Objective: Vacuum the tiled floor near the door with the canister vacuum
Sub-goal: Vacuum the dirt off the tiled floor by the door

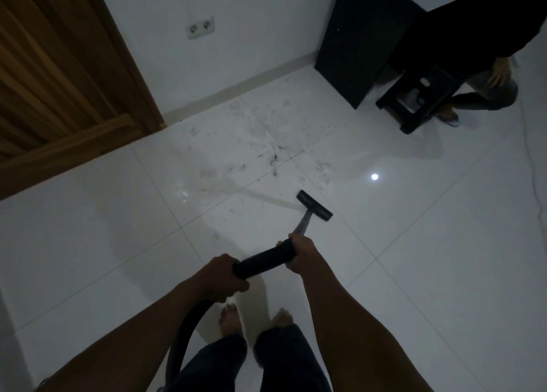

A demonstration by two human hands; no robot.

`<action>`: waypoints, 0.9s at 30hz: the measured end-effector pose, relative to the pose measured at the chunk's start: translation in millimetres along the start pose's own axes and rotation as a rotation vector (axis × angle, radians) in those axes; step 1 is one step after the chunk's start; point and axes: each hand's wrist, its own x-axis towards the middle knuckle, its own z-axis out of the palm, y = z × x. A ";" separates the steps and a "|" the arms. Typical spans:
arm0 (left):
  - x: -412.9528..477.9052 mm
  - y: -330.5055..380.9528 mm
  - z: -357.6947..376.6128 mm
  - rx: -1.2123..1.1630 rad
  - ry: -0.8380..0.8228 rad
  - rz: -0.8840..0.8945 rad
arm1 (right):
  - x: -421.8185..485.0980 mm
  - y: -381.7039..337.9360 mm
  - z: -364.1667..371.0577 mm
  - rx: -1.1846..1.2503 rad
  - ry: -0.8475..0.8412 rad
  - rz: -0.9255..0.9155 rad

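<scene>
I hold the black ribbed vacuum handle (264,259) in both hands. My left hand (223,276) grips its near end, where the black hose (189,326) loops down past my legs. My right hand (302,254) grips the far end, where the metal wand (302,222) slopes down to the black floor nozzle (314,205). The nozzle rests on the white tiled floor (414,258). Just beyond the nozzle, dark hair and dust (272,151) lie scattered over the tiles toward the wall. The canister itself is out of sight.
A wooden door (59,74) stands at the left. A white wall with a double socket (200,28) runs behind the dirt. A black cabinet (361,42) and black stool (417,101) stand at the back right, beside another person's legs (479,95). A thin cord (532,166) runs along the right edge.
</scene>
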 end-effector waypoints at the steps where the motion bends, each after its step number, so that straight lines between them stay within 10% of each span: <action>1: 1.8 2.1 -0.5 -0.006 0.004 -0.002 | 0.9 -3.1 1.3 -0.008 0.000 -0.003; 27: 88.7 109.2 7.6 -0.182 0.102 -0.039 | 68.4 -147.8 -23.2 -0.016 -0.099 0.064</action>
